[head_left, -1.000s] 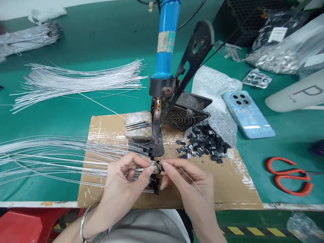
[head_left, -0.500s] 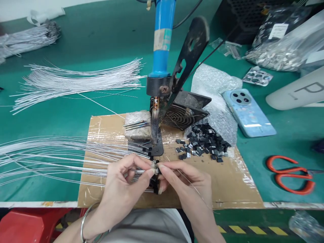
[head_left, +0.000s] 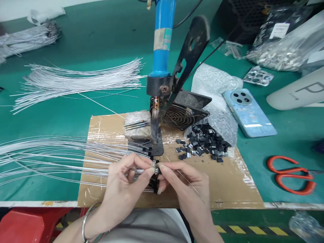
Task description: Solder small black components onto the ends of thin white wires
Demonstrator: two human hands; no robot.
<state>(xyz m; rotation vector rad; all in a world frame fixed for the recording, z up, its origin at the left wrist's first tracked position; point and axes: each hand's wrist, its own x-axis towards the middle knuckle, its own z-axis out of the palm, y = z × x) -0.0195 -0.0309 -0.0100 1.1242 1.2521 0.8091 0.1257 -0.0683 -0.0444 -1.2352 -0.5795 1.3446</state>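
Above the front of the cardboard, my left hand and my right hand meet with thumb and forefinger pinched. Between the fingertips of my left hand is a white wire's end, mostly covered. My right hand grips a small black plastic piece against that end. A thin loose strand crosses my right hand. Behind and below the fingers stands a row of black pieces, partly hidden. Long white wires run from there to the left, some passing under my left hand.
A blue soldering iron hangs tip-down just beyond my hands, beside a black fan. Loose black pieces are heaped at right. A wire bundle, a phone and red-handled scissors lie around the cardboard.
Almost nothing differs. Both hands keep their pinch at the same spot, and my right hand has shifted very slightly left.
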